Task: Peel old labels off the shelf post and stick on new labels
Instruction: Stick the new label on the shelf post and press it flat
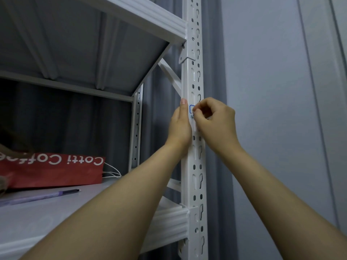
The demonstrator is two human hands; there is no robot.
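Label (pixel 191 109) on shelf post (pixel 196 171) pinched by right hand (pixel 216 123); left hand (pixel 179 126) touches post, fingers hidden.

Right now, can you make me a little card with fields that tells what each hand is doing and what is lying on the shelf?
Post: white metal shelf post with rows of holes, upright
Label: small white label with a blue outline, on the post's front
Right hand: curled fingertips pinch at the label's edge
Left hand: rests against the post's left side, thumb pointing up; fingers hidden
On the pale shelf board: red paper bag with white letters; purple pen lying in front of it
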